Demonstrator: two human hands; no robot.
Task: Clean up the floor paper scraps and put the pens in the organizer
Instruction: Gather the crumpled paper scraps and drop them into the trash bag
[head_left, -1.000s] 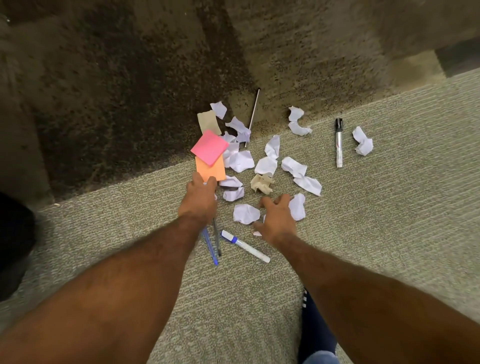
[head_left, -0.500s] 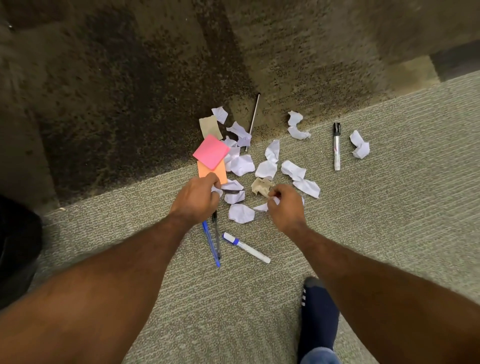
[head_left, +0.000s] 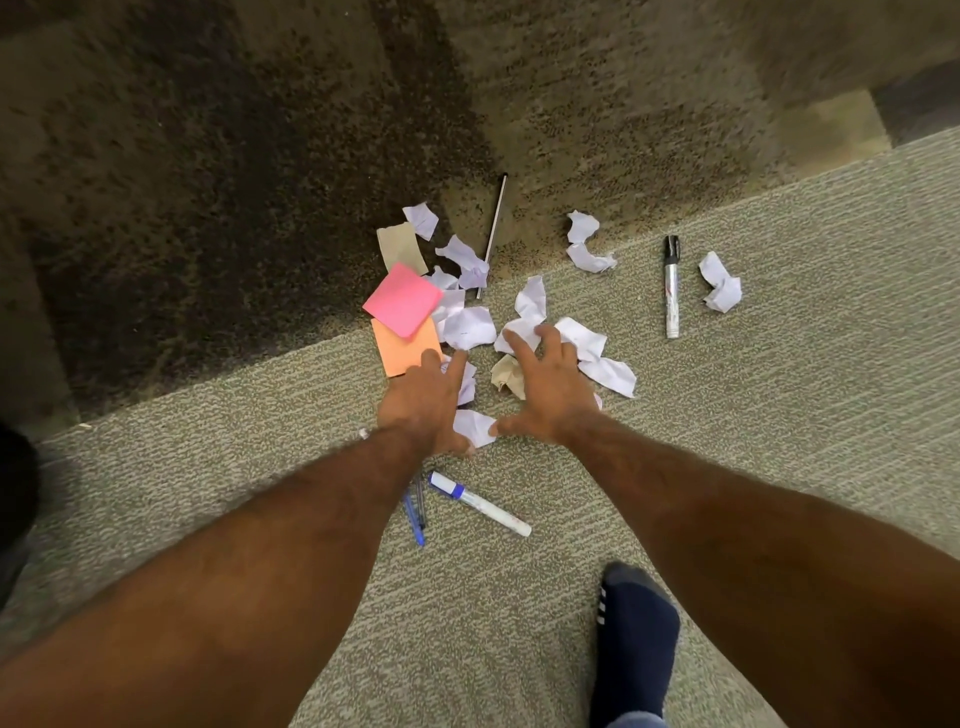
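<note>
The left forearm hides the upper ends of the blue pen (head_left: 414, 519) and the dark pen (head_left: 421, 503) beside it, lower centre. Half a second ago both hands were curled, the right pinching a scrap; now they're splayed wide, gripping nothing! The left hand (head_left: 423, 400) reaches a fingertip onto the orange note (head_left: 402, 348), and the right hand (head_left: 550, 395) spreads its fingers (head_left: 519, 345) over the white scraps (head_left: 470, 327) mid-frame on the floor (head_left: 519, 597). Both thumbs touch one scrap (head_left: 475, 427) between them.
</note>
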